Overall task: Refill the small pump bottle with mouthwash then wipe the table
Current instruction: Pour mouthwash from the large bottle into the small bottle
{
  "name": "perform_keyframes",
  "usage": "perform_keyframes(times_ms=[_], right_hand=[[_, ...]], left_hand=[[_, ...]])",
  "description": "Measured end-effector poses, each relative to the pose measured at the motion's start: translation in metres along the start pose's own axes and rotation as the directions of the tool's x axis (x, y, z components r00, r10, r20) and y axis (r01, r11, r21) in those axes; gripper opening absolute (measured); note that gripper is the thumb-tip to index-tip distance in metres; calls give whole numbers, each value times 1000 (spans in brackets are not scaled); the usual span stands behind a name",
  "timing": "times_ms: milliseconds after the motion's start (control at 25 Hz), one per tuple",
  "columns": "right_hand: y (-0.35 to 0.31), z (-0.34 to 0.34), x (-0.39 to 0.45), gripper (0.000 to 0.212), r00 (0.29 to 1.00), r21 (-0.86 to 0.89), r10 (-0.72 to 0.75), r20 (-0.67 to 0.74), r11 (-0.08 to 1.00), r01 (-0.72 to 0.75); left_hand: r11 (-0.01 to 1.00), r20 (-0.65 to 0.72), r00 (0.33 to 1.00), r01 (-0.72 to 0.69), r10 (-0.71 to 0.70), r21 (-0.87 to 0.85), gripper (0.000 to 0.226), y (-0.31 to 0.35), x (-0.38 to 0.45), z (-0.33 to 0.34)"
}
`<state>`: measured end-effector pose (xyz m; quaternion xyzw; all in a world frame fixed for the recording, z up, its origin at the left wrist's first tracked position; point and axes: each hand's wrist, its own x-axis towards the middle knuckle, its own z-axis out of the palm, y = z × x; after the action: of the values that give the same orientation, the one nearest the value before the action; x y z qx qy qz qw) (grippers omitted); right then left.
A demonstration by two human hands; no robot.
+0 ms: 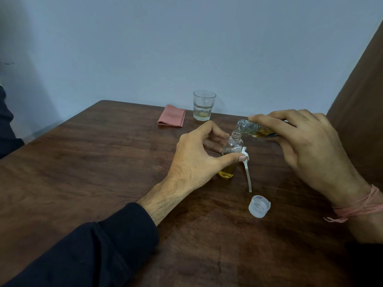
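At frame centre the left hand point(196, 154) grasps the small pump bottle point(230, 157), upright on the dark wooden worktop point(103, 162), amber liquid in its base. Above it, a folded pink cloth point(171, 116) and a drinking glass point(204, 105) stand by the wall. The pump head point(245, 162) lies just right of the bottle, a clear cap point(259, 206) lower down. At right, the right hand point(304, 146) grips the tilted mouthwash bottle point(251, 127), its mouth over the small bottle's neck.

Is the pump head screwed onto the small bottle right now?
No, the pump head lies on the table beside the open small bottle.
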<state>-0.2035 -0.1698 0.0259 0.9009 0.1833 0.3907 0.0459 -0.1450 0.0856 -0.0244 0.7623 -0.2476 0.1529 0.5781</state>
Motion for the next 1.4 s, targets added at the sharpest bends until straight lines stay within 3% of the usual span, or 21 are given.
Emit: perform_keyframes(times_ms=[1400], right_hand=[[-2,-4,0,70,1000,-1,2,11,1000,-2]], left_hand=[[1000,0,1000,-11,11,-24,52,1,-1,1]])
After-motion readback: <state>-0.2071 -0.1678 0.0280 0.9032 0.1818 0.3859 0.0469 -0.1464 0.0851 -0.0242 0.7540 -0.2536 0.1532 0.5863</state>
